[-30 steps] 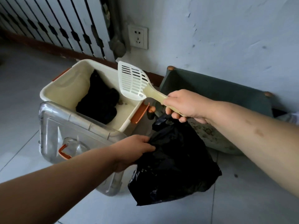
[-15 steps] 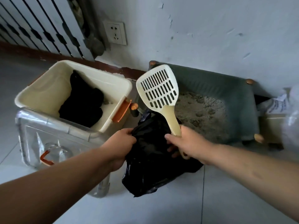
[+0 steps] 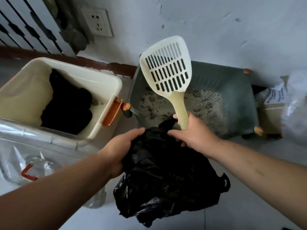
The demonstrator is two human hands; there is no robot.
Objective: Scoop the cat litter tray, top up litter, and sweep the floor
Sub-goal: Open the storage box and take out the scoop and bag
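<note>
The right hand (image 3: pixel 193 132) is closed around the handle of the cream slotted plastic litter scoop (image 3: pixel 167 70), held upright and empty above the grey-green litter tray (image 3: pixel 239 90), with 1 or 2 fingers also pinching the crumpled black plastic rubbish bag (image 3: pixel 166 176). The left hand (image 3: pixel 122 150) grips the bag's opposite edge, fingers curled shut. Judgement: spread the bag mouth wide and set it just beside the tray before scooping the clumped grey litter (image 3: pixel 204 103).

A pale, scuffed wall (image 3: pixel 216 22) carried a white socket (image 3: pixel 98 22) above a dark red skirting board (image 3: pixel 93 63). White railings (image 3: pixel 28 25) stood at the left, and the floor (image 3: pixel 249 205) was light grey tile under dim light.
</note>
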